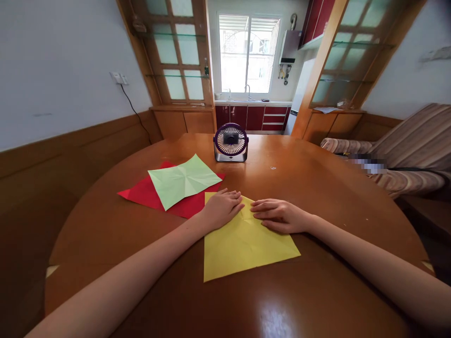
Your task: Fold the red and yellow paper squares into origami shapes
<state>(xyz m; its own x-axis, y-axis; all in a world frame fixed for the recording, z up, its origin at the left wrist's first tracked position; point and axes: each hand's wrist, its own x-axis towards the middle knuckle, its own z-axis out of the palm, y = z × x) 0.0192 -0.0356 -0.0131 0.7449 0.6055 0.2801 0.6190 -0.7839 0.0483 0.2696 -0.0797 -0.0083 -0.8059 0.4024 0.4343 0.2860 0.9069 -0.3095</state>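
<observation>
A: Both hands lie flat and open, gripping nothing. The left hand (222, 206) presses palm-down on the far part of the yellow paper (243, 246), and the right hand (278, 216) does the same just beside it, fingertips nearly meeting over a crease.

B: What could go wrong from here?

A: I'd judge the sheet could slide on the glossy counter (317, 300) if one hand pushes harder than the other, and then any crease would come out crooked. Uneven pressure might also wrinkle the paper near the fingers.

B: And left of the hands?

A: The red paper (141, 195) lies just beyond the left hand, with the green paper (183, 180) on top of it. The red sheet seems to touch or slip under the yellow corner; I cannot tell which.

B: The yellow sheet itself?

A: Directly under both hands, spreading toward the person's body, one corner pointing out below the right wrist. A small fan (230, 142) stands well beyond the fingertips.
</observation>
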